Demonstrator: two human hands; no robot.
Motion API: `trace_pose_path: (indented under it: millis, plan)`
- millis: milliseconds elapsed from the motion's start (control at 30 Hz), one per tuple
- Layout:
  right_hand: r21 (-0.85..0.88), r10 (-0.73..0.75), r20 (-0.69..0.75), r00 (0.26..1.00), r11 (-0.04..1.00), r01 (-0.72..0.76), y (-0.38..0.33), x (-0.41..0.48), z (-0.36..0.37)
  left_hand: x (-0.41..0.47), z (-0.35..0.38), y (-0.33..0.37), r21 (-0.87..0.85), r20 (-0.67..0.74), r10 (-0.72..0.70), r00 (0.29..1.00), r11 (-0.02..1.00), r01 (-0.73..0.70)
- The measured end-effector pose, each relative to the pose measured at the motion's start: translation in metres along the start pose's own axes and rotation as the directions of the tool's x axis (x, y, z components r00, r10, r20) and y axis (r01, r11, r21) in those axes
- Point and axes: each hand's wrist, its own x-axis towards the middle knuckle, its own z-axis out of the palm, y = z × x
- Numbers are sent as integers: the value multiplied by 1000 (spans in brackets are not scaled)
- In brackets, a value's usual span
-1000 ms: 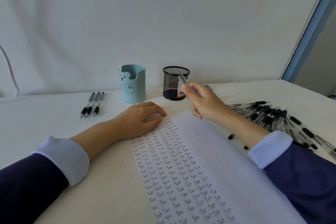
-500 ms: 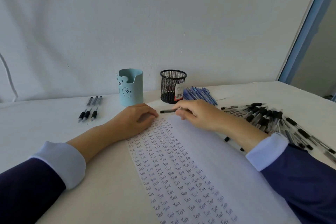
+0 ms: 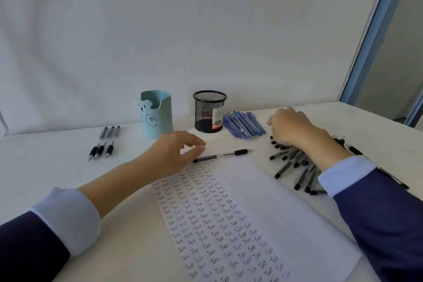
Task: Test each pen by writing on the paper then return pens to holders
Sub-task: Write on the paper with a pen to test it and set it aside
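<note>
Pen (image 3: 220, 155) lies along top of paper (image 3: 263, 201) by slack left hand (image 3: 174, 153); hold of right hand (image 3: 290, 128) unclear.

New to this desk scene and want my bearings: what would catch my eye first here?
The paper in the middle, its left part filled with columns of handwritten "Test". A heap of black pens lies to its right under the right hand, and a single pen lies across the paper's far edge by the left hand.
</note>
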Motion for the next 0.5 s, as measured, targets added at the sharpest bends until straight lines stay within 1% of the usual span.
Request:
trace_pose_path:
  millis: [67, 100, 167, 233, 300, 333, 367, 400, 433, 467, 500]
  plan:
    - [-114, 88, 103, 991, 990, -76, 3, -2, 4, -4, 10, 10, 22, 47, 34, 998, 999, -35]
    - [-135, 108, 129, 986, 987, -90, 3, -2, 6, -6, 15, 12, 39, 59, 49, 997, 998, -52]
    - [-155, 122, 134, 983, 983, -101, 5, 0, 10, -6, 22, 10, 57, 44, 79, 996, 995, -81]
    - [-161, 121, 110, 987, 982, -102, 6, 1, 9, -6, 23, 7, 32, 4, 73, 997, 997, -73]
    - [-187, 97, 70, 993, 979, -82, 4, 1, 8, -5, 21, 6, -22, -20, 29, 999, 999, -29]
    - [-175, 80, 29, 996, 982, -74, 1, 0, 7, -5, 20, 6, -80, -29, -13, 999, 997, 11]
    - [-127, 52, -36, 998, 990, -56, -2, 0, 7, -4, 18, 7, -172, -29, -70, 997, 983, 64]
    - [-39, 15, -113, 993, 999, -19, -7, -2, 7, -2, 14, 7, -307, -21, -137, 990, 944, 124]
    - [74, -26, -187, 982, 996, 41, -13, -3, 6, 0, 8, 8, -471, 2, -209, 978, 862, 185]
    - [196, -64, -251, 966, 974, 116, -18, -6, 4, 1, 0, 9, -636, 39, -269, 962, 736, 231]
    - [307, -97, -295, 951, 933, 190, -24, -7, 3, 3, -9, 8, -765, 71, -305, 950, 594, 248]
